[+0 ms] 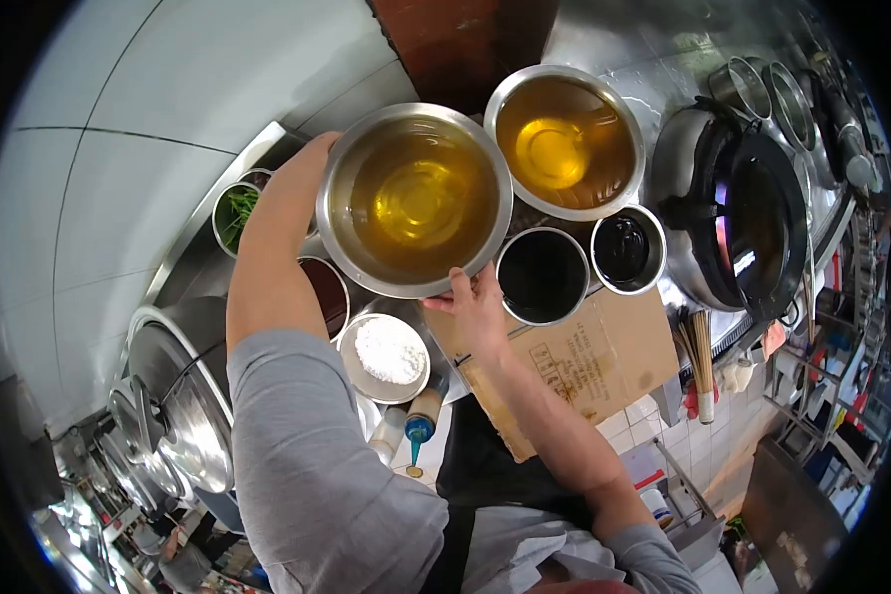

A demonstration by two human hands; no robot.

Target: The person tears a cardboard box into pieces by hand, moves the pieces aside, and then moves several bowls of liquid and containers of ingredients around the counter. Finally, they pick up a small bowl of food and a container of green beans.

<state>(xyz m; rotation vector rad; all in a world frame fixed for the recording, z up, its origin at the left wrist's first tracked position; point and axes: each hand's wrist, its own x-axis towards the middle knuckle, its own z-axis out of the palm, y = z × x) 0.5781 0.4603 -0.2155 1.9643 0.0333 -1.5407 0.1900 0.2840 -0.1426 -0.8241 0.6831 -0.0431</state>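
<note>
A wide steel bowl (335, 247) of clear yellow liquid, seemingly oil, is held between both hands. My left hand (316, 152) grips its upper left side, the fingers hidden behind the bowl. My right hand (477, 305) closes on the lower right rim, fingertips over the edge. Close by on the right stands a second steel bowl (636, 139) of amber liquid. Below it are a steel pot of dark liquid (543, 277) and a smaller pot of black liquid (624, 249). A bowl of white powder or grains (391, 351) sits beneath the held bowl.
Flattened cardboard (604, 356) covers the counter's near edge. A black wok (762, 218) stands at right, beside a bamboo brush (701, 366). Green vegetables (236, 213) fill a container at left. Squeeze bottles (422, 421) stand near my body. Steel lids (193, 436) lie at lower left.
</note>
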